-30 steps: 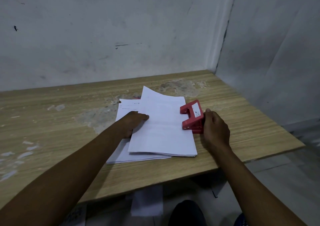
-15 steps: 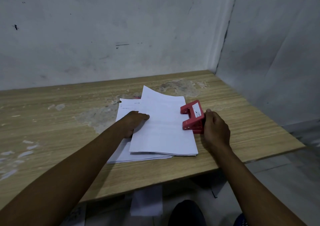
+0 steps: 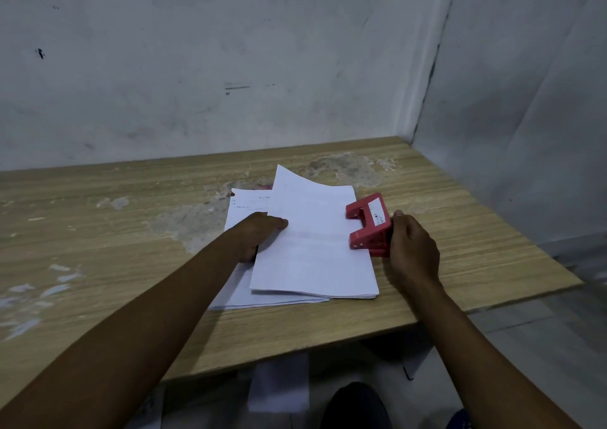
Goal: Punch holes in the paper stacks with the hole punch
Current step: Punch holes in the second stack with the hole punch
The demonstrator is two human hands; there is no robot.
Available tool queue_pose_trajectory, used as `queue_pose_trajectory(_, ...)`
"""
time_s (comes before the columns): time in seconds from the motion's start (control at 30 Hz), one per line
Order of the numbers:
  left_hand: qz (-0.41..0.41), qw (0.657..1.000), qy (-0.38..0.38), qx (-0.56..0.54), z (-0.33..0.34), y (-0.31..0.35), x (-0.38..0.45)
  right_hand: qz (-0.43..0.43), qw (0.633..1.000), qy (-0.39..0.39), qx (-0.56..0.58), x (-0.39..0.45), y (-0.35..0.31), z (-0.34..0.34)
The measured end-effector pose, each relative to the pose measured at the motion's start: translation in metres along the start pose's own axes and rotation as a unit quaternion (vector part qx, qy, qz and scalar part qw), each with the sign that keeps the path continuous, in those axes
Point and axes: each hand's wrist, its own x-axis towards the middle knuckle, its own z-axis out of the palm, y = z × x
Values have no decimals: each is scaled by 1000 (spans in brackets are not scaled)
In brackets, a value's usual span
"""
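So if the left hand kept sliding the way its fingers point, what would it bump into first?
The left hand points right across the top paper stack, so it would probably meet the red hole punch at the far edge first, though depth is hard to judge.

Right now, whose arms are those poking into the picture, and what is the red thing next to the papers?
Those arms belong to a person who wears a camera on their head. It looks forward and down, so you see what they see: their own two arms reaching out over a wooden table in the corner of a room.

The red thing is a hole punch. It makes holes in paper. It sits at the right edge of the top paper stack, with that edge under its front. The right hand grips its back end. The left hand rests flat on the papers, at the stack's left edge. A second paper stack lies underneath, peeking out on the left.
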Motion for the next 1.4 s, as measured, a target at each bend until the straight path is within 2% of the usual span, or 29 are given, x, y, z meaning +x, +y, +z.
queue_pose_trajectory(0.07,-3,1000,0,2,0,0,-1,8,1000,-10,12,2,3,3)
queue_pose_trajectory(0.2,-8,1000,4,10,1,2,-4,94,991,-6,99,27,-8,2)
queue_pose_trajectory(0.23,-9,1000,4,12,1,3,-5,88,992,-3,86,36,-16,-1)
queue_pose_trajectory(0.33,-10,1000,0,13,2,4,-7,-2,1000,-17,15,56,-50,-7)
queue_pose_trajectory(0.47,-10,1000,-6,13,0,3,-3,-89,975,-153,-130,75,-79,5)
queue_pose_trajectory(0.57,-7,1000,4,18,2,3,-2,-98,930,-215,-282,82,-80,23)
queue_pose_trajectory(0.67,-5,1000,4,14,2,2,1,-75,904,-223,-357,80,-73,35)
queue_pose_trajectory(1.4,-5,1000,5,22,0,0,8,-67,929,-211,-296,85,-39,42)
